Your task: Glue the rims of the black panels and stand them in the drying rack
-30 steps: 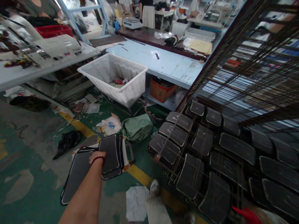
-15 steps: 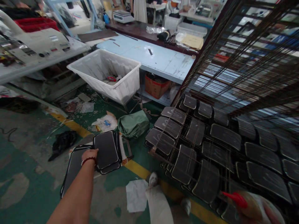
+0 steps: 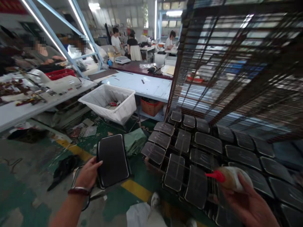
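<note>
My left hand [image 3: 88, 174], a dark red bracelet at its wrist, grips the left edge of a black rounded panel [image 3: 113, 160] with a pale line round its border. Whether more than one panel is in the grip, I cannot tell. Another black panel [image 3: 78, 171] lies below, mostly hidden behind the hand and forearm. On the right, my right hand [image 3: 248, 200] is wrapped round a squeeze bottle [image 3: 233, 179] with a red nozzle pointing left. Beneath the bottle, several similar black panels [image 3: 175, 171] lie in rows on a wire rack.
Raised wire racks [image 3: 213, 78] slant up over the far right side. A white tub [image 3: 109, 101] stands ahead, beside a pale blue table [image 3: 139, 82]. Green cloth [image 3: 134, 140], black cloth [image 3: 65, 168] and white paper [image 3: 138, 214] lie on the floor. Several people sit farther back.
My left hand has lifted the black panel off the pile and tilted it up. My right hand has come further into view with the squeeze bottle. The view has tilted upward.
</note>
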### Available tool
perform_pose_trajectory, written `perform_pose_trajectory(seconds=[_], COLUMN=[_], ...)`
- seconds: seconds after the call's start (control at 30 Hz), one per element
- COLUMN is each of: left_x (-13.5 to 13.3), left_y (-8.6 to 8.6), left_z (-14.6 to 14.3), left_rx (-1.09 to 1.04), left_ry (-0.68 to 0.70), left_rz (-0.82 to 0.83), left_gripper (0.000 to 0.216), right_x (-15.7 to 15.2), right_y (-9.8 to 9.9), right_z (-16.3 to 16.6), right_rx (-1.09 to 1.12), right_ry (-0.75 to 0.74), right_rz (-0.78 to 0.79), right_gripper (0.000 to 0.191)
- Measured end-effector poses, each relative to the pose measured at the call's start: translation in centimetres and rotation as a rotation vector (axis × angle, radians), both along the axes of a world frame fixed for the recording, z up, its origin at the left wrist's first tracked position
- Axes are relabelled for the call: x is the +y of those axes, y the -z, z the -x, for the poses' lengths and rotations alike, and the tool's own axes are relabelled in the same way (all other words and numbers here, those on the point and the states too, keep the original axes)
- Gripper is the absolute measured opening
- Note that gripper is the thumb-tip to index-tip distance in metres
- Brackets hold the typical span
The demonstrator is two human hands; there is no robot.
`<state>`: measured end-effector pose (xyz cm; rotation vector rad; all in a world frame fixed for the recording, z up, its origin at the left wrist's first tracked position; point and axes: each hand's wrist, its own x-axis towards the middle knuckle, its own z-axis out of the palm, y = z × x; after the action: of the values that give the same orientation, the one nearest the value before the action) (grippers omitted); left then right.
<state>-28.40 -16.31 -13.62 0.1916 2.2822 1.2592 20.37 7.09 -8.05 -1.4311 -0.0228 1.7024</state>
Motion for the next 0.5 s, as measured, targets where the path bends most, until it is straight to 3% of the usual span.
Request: perform_pose_trajectory(seconds=[0.07,0.17,0.3,0.5], left_x=[3.2,7.9,12.7,17.1], left_y=[-1.5,-4.1,-8.1,-13.2], left_z=[-5.4,-13.6,-21.7,-27.9], left_rx=[-0.278,-0.548,-0.723,-0.714], left_ry=[0.149,0.414,0.792,1.222], left_rz=[-0.263,-0.394,-0.417,-0.248], left_gripper=[0.043,0.042,0.035,0.037], right_x=[0.8,2.0,3.2,3.7], right_y=[-2.2,-5.7,-10.2,-14.2], right_z=[-0.7,-2.5,-5.4,-10.2], right_rx=[0.029,0.068,0.071,-0.098], right_ry=[-0.018,-0.098,-0.166,-0.241], right_rz=[-0.13,-0.377,-0.637,-0.878], right_gripper=[0.042,0.041,0.035,0.035])
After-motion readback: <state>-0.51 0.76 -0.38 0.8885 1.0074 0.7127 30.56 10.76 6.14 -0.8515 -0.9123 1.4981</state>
